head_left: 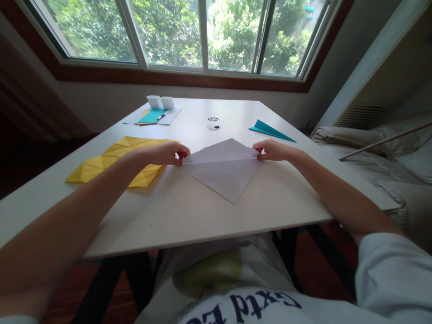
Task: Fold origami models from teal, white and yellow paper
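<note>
At opposite corners, left fingers (184, 150) and right fingers (259, 146) pinch creased white paper (227, 173)

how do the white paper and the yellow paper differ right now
The white paper is diamond-shaped; the yellow paper has a jagged outline. The white paper shows one clear crease, the yellow paper many. The left hand and right hand pinch the white paper's side corners; neither grips the yellow paper. Both are creased.

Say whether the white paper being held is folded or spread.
Spread: the white paper shows as a full diamond, a crease running across it from the left hand to the right hand.
</note>
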{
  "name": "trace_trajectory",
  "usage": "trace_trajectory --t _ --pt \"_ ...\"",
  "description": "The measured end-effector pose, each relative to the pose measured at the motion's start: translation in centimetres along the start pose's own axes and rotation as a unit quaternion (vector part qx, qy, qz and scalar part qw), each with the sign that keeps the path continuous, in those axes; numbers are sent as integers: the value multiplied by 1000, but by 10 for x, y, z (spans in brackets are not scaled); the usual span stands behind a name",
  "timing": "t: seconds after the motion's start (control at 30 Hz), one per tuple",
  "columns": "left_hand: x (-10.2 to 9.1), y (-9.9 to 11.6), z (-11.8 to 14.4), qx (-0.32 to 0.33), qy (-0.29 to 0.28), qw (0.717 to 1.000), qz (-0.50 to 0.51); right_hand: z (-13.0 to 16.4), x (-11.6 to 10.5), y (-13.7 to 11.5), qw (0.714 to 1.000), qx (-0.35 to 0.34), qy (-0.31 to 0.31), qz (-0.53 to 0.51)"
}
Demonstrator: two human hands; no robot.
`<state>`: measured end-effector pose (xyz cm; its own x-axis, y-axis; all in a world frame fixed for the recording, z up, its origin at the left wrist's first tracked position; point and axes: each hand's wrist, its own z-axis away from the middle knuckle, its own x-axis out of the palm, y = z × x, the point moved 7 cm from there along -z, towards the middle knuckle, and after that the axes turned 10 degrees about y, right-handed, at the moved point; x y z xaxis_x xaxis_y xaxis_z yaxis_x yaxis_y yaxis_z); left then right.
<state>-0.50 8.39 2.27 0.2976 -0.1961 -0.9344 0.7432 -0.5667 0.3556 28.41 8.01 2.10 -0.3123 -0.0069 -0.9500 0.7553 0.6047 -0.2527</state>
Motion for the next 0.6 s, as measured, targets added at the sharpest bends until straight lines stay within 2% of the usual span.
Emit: trace_trajectory --t 0.2,0.6 --pt "1 -2 0 -11 -6 1000 6 2 -1 -10 1000 -19 -19 12" --pt "5 6 1 17 -15 998 -53 4 1 -16 999 -19 -37 32"
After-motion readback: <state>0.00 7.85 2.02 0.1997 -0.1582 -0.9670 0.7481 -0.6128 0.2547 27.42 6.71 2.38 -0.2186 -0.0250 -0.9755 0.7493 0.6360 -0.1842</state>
